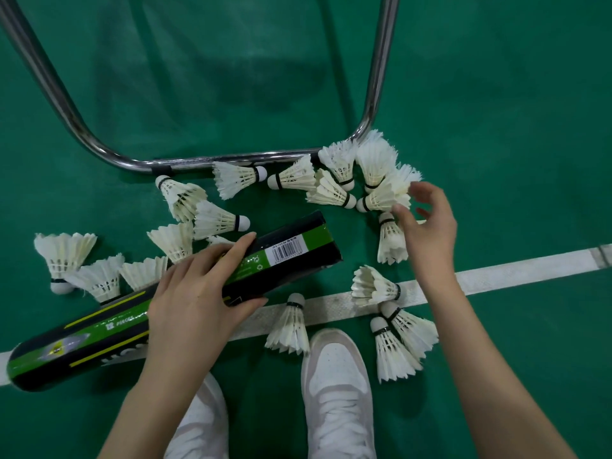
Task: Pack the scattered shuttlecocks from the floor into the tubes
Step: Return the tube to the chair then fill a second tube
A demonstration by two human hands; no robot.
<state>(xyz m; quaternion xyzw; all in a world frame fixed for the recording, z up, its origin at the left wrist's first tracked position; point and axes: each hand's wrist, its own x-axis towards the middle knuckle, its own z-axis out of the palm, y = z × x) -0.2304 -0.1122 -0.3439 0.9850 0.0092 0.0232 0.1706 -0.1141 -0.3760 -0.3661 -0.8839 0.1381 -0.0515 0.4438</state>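
Many white feathered shuttlecocks (231, 178) lie scattered on the green floor (496, 111), and the landmark for all of them is the black and green tube (185, 299). That tube is held slantwise above the floor, its far, open-looking end raised toward the upper right and its near end low at the left edge of the view. The left hand (195, 299) is the grip on it: fingers curl over the top of the tube's middle and the thumb clamps from below.

Beyond the tube's far end, a dense cluster of shuttlecocks sits against the corner of a bent chrome frame (374, 94). The right hand (427, 230) hovers at the near edge of that cluster, to the right of the tube's far end, fingers spread and loosely bent; its thumb tip lies against one shuttlecock (390, 240) there, but I cannot tell whether it is pinching anything.

Left of the tube, three or four more shuttlecocks stand or lean close together. Right of the tube and nearer the person, several lie on or beside a white court line (513, 270) that runs under the tube. Two white shoes (334, 376) stand below the tube, near the bottom of the view.
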